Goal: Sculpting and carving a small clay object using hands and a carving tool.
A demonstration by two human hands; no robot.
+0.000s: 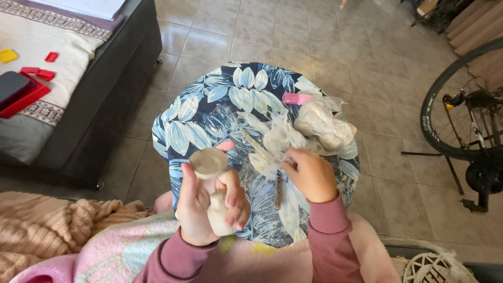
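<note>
Clay figure [219,209] sits in left hand [201,202], fingers wrapped round it, over surface [199,115] near edge. Right hand [310,173] fingers pinch plastic bag [283,137]. Risk: squeezing too hard dents soft clay; disc top could drop off.

The left hand [201,207] grips a clay piece [216,207] above the near edge of the round table [209,112]; its flat disc top [208,162] stands just above the fingers. Right of that grip, the right hand [310,175] rests on a plastic bag [277,141] on the table. A slim tool [278,191] lies between the two hands. Beyond the right hand sit wrapped clay lumps [325,126], and behind them a small block [296,98]. Far left of the grip stands a couch [94,110]; far right, a bicycle wheel [461,105].
</note>
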